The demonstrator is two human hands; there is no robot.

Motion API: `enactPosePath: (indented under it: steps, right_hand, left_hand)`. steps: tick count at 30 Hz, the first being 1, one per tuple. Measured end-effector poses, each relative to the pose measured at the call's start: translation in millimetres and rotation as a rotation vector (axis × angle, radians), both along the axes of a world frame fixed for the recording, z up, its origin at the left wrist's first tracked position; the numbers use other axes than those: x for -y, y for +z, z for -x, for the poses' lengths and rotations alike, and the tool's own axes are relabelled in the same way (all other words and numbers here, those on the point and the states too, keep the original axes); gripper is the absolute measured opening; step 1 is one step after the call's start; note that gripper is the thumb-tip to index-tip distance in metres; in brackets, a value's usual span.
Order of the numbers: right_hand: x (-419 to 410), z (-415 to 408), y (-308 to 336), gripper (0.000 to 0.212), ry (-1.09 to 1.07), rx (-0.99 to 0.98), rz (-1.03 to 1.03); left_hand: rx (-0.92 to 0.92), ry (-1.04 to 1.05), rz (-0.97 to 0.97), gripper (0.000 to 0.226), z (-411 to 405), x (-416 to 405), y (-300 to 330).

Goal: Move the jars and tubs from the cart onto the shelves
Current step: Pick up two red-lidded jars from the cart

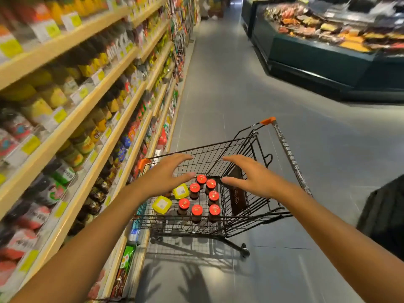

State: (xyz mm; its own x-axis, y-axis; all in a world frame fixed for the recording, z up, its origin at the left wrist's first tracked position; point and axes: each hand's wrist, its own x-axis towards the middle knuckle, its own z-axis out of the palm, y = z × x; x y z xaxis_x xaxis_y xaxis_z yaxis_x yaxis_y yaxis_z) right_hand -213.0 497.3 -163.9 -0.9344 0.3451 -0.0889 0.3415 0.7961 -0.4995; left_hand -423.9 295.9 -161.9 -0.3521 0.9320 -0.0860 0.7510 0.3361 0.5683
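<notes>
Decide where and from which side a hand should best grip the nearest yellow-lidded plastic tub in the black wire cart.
Probably grip the yellow-lidded plastic tub across its squarish lid edges, coming straight down from above. It sits upright on the black wire cart floor, with the wire wall and red-capped jars close beside it.

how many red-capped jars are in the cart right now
7 red-lidded dark glass jars, clustered in the black wire cart. The left hand may hide more.
</notes>
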Motion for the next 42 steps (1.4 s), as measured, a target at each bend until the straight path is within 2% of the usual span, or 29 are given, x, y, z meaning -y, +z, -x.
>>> enactPosePath:
  steps: [7,16,20,23,26,29,32,35,39,42]
  right_hand:
    - [-66.1,56.2,-79.2,0.079,0.000,0.111,0.109]
    - [-134.2,104.5,-208.6,0.079,0.010,0.276,0.329]
    - [-141.2,112.1,-266.7,0.078,-0.009,0.367,0.407]
    - [-144.9,118.5,-320.3,0.083,-0.035,0.431,0.466]
    - [-143.1,127.9,-370.5,0.082,-0.017,0.491,0.483]
    - [-135.0,129.0,-421.8,0.090,-0.029,0.563,0.502]
    - [-124.9,130.0,-469.7,0.098,-0.047,0.650,0.446]
    - [-115.7,131.7,-505.7,0.101,-0.051,0.660,0.410]
    - [-108.1,132.2,-542.9,0.102,-0.108,0.618,0.434]
    - [-105.6,129.2,-562.4,0.093,-0.224,0.538,0.503]
  left_hand:
    - [0.086,-0.023,0.091,0.059,47.1,-70.2,-77.5]
    - [0.254,0.072,0.238,0.057,76.2,-133.6,-191.3]
    - [0.325,0.094,0.290,0.074,86.4,-149.3,-242.6]
    - [0.396,0.129,0.335,0.070,97.3,-151.3,-297.6]
    - [0.409,0.147,0.360,0.067,103.7,-154.3,-340.8]
    - [0.412,0.125,0.362,0.057,104.3,-156.5,-378.0]
    - [0.422,0.103,0.371,0.064,105.2,-153.2,-409.1]
    - [0.433,0.090,0.393,0.072,104.7,-151.7,-431.4]
    - [0.397,0.075,0.389,0.063,106.0,-151.4,-457.6]
    - [0.385,0.052,0.406,0.066,106.4,-151.9,-474.9]
